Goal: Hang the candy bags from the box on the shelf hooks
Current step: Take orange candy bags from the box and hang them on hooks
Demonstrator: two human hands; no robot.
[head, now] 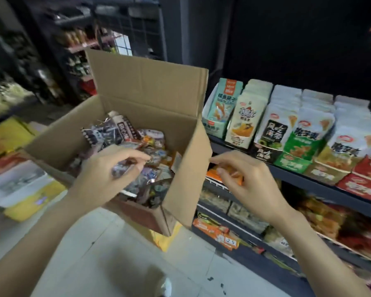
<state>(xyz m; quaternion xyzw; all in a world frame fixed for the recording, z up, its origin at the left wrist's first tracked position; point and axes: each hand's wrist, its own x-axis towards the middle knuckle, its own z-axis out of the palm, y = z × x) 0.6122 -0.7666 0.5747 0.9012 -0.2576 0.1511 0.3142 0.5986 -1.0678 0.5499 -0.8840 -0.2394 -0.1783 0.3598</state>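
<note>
My left hand (107,166) pinches a crinkly purple candy bag (121,168) over the open cardboard box (180,146); right hand (242,179) pinches an orange bag (234,175). Light, slippery film: hold at the header.

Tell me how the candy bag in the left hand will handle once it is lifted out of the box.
The candy bag pinched by the left hand looks like thin, shiny film, so it is probably floppy and a little slippery. It seems small against the hand, so likely light. The bags heaped loosely in the cardboard box suggest neighbours may shift as it lifts.

hands (107,166): 2 | box (180,168): 1 | candy bags (150,144): many, perhaps a dozen
</note>
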